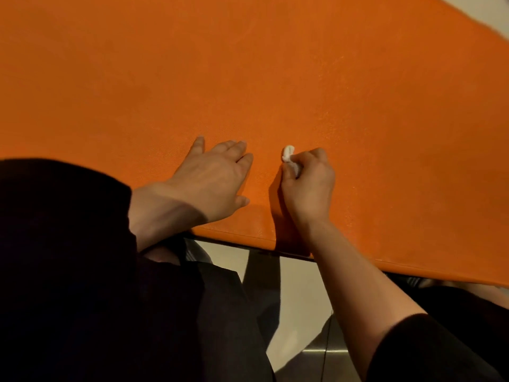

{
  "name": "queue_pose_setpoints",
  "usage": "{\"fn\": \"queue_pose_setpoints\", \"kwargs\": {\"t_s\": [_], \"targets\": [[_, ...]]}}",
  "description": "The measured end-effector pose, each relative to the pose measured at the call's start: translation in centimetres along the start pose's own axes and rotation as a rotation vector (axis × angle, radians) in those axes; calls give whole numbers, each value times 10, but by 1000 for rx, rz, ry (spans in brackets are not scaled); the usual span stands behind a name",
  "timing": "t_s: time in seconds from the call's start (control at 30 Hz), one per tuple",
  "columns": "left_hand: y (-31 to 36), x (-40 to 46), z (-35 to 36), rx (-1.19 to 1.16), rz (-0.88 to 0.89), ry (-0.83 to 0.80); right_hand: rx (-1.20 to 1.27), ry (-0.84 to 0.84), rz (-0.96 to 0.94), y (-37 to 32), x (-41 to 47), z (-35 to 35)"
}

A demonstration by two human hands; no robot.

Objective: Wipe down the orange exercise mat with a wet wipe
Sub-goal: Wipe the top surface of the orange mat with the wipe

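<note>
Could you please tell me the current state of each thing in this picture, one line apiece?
mat: lying flat, near edge toward the person.
wipe: bunched up small, pinched in the right hand, touching the mat.
left hand: fingers straight, resting flat on the mat.
right hand: curled in a grip round the wipe.

Left hand (212,180) on mat (275,78), left of wipe (288,153) (seemingly touching mat).
</note>
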State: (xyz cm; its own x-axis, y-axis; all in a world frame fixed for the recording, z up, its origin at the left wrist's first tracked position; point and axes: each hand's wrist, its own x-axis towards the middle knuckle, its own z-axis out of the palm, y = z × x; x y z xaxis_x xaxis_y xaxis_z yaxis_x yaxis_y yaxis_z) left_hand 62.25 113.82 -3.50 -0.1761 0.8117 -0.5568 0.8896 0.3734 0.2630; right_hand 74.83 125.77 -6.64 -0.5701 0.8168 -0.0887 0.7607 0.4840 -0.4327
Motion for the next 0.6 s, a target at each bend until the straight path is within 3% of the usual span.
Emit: {"fn": "queue_pose_setpoints", "kwargs": {"t_s": [0.17, 0.23, 0.33, 0.4, 0.53, 0.6], "targets": [[1, 3, -2, 0, -10, -2, 5, -209, -307, -10, -3, 5], [0, 6, -1, -8, -6, -9, -41, -129, -245, 4, 18, -3], [-3, 11, -3, -15, -1, -15, -71, 37, 18, 15, 46, -8], [-5, 18, -5, -8, 3, -20, -56, 67, 50, 4, 47, -1], [-11, 34, -15, 43, -12, 37, 71, -135, -287, -19, 26, 13], [-16, 41, -20, 51, -14, 51, 21, -141, -299, -9, 40, 7]]}}
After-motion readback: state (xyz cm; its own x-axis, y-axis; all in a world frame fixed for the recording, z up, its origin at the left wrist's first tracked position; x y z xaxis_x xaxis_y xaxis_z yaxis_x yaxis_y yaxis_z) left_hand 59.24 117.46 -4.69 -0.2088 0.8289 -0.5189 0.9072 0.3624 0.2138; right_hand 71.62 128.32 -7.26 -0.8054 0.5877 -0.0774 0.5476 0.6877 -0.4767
